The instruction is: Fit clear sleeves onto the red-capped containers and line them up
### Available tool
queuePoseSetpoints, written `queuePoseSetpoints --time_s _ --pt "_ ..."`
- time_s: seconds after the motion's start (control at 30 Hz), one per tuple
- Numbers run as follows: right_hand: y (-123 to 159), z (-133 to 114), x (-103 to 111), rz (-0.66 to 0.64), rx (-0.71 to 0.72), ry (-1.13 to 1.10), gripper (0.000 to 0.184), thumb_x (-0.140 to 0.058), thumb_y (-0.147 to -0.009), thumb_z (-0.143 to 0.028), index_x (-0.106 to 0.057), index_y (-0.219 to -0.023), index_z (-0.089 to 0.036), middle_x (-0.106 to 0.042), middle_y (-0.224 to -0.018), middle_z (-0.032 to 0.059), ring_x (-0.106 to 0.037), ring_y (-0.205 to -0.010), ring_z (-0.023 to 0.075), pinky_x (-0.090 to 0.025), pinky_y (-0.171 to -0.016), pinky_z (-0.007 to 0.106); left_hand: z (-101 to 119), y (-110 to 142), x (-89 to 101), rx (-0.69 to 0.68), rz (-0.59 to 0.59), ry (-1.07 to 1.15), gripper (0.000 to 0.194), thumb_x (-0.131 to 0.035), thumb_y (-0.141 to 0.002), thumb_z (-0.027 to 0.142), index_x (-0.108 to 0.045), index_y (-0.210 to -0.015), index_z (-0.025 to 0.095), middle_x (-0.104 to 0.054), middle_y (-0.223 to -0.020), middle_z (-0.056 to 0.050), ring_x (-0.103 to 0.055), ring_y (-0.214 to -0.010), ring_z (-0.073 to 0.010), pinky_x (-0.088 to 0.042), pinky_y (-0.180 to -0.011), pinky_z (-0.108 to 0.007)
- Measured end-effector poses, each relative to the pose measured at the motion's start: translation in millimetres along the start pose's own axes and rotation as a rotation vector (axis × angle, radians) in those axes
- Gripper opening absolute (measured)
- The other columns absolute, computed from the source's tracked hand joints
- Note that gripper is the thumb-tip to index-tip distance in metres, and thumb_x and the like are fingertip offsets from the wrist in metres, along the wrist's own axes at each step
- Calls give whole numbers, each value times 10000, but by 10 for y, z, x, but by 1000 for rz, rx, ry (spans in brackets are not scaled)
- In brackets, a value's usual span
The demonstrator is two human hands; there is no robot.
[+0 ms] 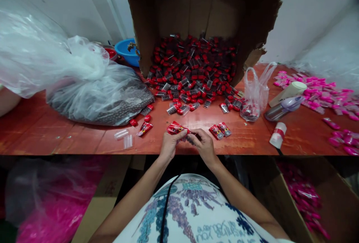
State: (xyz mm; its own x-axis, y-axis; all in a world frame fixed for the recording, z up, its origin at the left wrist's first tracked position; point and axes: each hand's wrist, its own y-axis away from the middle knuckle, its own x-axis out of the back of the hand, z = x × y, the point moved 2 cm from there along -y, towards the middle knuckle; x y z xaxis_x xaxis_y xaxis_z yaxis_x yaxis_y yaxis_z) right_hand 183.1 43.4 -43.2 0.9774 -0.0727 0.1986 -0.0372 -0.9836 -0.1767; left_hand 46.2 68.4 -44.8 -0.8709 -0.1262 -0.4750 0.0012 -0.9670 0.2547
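My left hand (170,145) is closed around a red printed packet (176,127) just above the table's front edge. From the other side my right hand (204,146) pinches its right end, and the fingertips of both hands meet there. Whether a container is inside the packet is hidden by the fingers. To the right lie two red printed packets (220,130) side by side. On the left is another red packet (145,128), with loose red caps (133,122) and clear plastic pieces (128,142) near it.
A torn cardboard box (252,22) spills small red-capped clear containers (193,70) onto the table (238,142). A plastic bag of dark beads (106,100) lies left. Bottles (283,108), a white roll (278,135), a small bag (251,108) and pink pieces (322,93) are right.
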Motion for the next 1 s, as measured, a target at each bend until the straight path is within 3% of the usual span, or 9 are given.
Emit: queuePoseSetpoints --time_s 0.4,0.73,1.0 --pt "23 99 -55 146 -93 -162 240 -581 -841 -400 -636 -974 -208 -667 -860 26 -609 -734 151 -499 -647 263 16 17 -74 30 -22 63 265 -834 -536 151 -710 -767 109 -709 -749 -49 -641 -660 -136 -499 -654 -220" --pt "61 26 -23 109 10 7 187 -575 -855 -353 -644 -986 -239 -645 -908 34 -602 -793 166 -491 -669 275 -31 -34 -22 44 58 116 246 -839 -526 159 -674 -705 127 -679 -659 -10 -616 -571 -115 -491 -583 -207" --pt "66 14 -23 47 47 34 247 -531 -886 -320 -652 -1097 -276 -624 -935 41 -597 -829 176 -494 -731 296 -18 -63 28 49 74 107 245 -845 -519 163 -686 -701 118 -690 -668 -21 -631 -589 -127 -516 -614 -227"
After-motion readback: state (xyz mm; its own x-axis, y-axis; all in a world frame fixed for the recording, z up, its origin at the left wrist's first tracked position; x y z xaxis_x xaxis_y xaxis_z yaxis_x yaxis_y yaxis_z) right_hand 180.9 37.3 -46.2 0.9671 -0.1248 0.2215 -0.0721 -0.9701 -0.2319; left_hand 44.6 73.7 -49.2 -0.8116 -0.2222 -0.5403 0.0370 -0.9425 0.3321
